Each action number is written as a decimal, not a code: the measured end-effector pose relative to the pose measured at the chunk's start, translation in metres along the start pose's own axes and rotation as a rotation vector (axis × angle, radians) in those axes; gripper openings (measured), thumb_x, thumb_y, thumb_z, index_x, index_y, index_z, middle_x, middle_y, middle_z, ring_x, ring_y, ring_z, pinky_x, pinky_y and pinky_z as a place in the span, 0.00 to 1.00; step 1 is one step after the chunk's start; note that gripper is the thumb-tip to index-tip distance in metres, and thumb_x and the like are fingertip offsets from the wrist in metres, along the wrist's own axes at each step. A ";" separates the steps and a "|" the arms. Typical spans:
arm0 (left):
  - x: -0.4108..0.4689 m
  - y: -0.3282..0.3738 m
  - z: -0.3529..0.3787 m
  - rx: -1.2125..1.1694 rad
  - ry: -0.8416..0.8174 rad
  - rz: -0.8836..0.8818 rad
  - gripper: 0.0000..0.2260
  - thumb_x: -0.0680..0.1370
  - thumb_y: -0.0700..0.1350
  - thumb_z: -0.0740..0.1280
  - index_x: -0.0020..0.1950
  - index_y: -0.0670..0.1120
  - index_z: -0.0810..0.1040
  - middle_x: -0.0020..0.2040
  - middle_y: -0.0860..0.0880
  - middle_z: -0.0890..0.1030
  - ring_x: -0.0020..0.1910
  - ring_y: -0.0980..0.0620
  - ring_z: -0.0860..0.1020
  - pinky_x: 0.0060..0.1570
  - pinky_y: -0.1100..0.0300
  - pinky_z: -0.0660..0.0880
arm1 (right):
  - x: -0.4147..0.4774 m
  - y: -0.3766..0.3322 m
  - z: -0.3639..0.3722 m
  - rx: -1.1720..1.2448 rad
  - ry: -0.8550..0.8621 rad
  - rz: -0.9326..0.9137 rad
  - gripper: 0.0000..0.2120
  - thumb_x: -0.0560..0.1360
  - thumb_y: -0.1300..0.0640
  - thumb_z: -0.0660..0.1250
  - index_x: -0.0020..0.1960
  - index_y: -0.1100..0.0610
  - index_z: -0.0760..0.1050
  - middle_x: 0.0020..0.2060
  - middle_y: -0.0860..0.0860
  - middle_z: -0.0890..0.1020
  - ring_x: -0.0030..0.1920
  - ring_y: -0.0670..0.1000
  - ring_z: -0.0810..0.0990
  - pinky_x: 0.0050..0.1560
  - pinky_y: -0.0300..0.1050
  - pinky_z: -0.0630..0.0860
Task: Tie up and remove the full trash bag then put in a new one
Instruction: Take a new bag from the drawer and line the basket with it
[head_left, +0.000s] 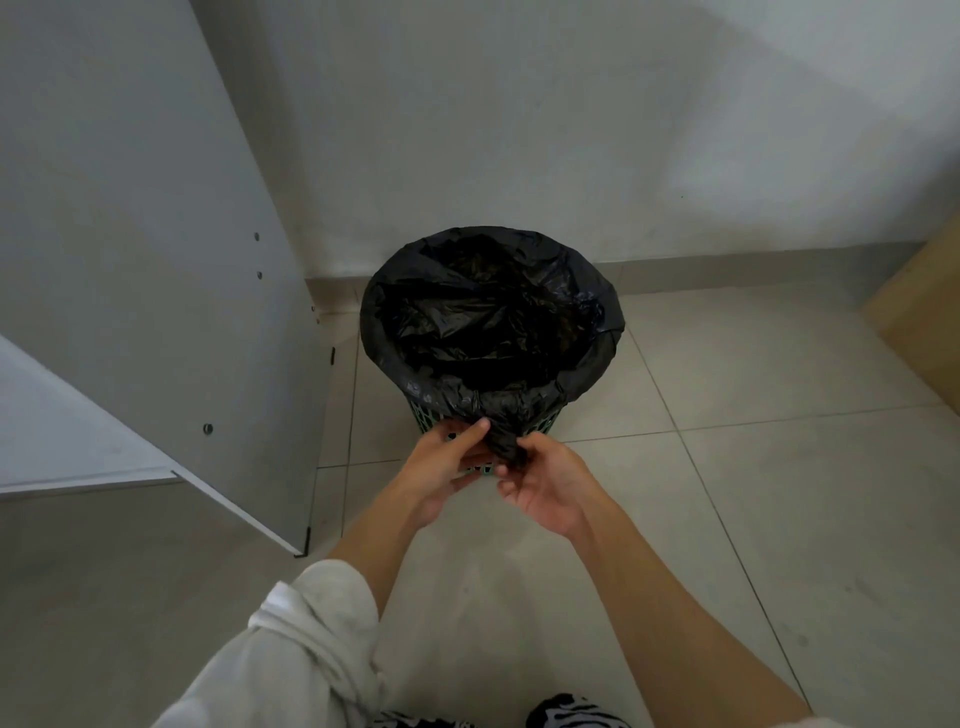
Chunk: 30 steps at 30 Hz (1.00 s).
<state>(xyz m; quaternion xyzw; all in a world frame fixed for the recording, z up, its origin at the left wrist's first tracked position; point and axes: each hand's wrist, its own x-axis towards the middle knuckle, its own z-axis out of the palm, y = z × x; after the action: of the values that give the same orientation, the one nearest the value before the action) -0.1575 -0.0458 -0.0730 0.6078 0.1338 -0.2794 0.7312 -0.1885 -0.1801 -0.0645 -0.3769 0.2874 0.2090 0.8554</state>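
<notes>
1. A green lattice trash bin (422, 415) stands on the tiled floor (727, 467), and everything below is placed from it.
2. A black trash bag (488, 312) lines the bin. Its edge is folded out over the rim all round, and its crumpled inside sags down into the bin.
3. At the bin's near side, the slack of the bag is gathered into a tight twisted bunch (506, 435) that hangs just below the rim, against the lattice.
4. The left hand (447, 475) is at the bunch's left. Its thumb (474, 429) lies against the plastic and its fingers curl in beneath, grasping the bunch.
5. The right hand (548, 488) is at the bunch's right, palm turned inward. Its fingers are curled and pinch the lower end of the same bunch.
6. The two hands nearly touch in front of the bin's near wall.
7. A pale sleeve (301, 634), pushed up the left forearm, is nearer the camera than the bin. The right forearm is bare.
8. Behind the bin is a white wall (519, 130) with a tiled skirting (727, 265) at its foot.
9. Left of the bin stands a white cabinet panel (156, 234) with small fittings along it.
10. Far right of the bin, a tan board (924, 312) shows at the frame edge.
</notes>
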 end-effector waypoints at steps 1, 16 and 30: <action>0.001 0.001 0.000 -0.009 -0.021 0.000 0.16 0.77 0.48 0.67 0.62 0.43 0.72 0.52 0.46 0.83 0.52 0.52 0.81 0.56 0.54 0.73 | 0.000 -0.001 -0.001 -0.011 -0.001 0.023 0.07 0.77 0.62 0.56 0.49 0.63 0.72 0.34 0.55 0.76 0.27 0.50 0.72 0.25 0.39 0.69; 0.007 0.003 -0.001 -0.115 -0.159 -0.053 0.12 0.78 0.40 0.64 0.62 0.47 0.70 0.53 0.43 0.82 0.54 0.48 0.79 0.60 0.50 0.70 | -0.003 0.009 -0.005 -0.067 0.080 0.123 0.08 0.76 0.57 0.67 0.46 0.62 0.74 0.27 0.54 0.76 0.25 0.48 0.73 0.23 0.37 0.71; 0.017 0.006 -0.001 -0.017 0.211 0.097 0.10 0.65 0.32 0.75 0.44 0.39 0.81 0.48 0.41 0.83 0.52 0.44 0.81 0.58 0.52 0.76 | 0.004 0.025 0.001 -0.946 0.276 -0.713 0.04 0.71 0.58 0.72 0.42 0.58 0.78 0.32 0.49 0.79 0.33 0.47 0.75 0.36 0.44 0.74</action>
<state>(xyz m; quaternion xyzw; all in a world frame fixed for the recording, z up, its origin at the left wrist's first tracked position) -0.1404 -0.0480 -0.0778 0.6331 0.1826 -0.1770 0.7311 -0.2001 -0.1629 -0.0797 -0.8127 0.1277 -0.0361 0.5674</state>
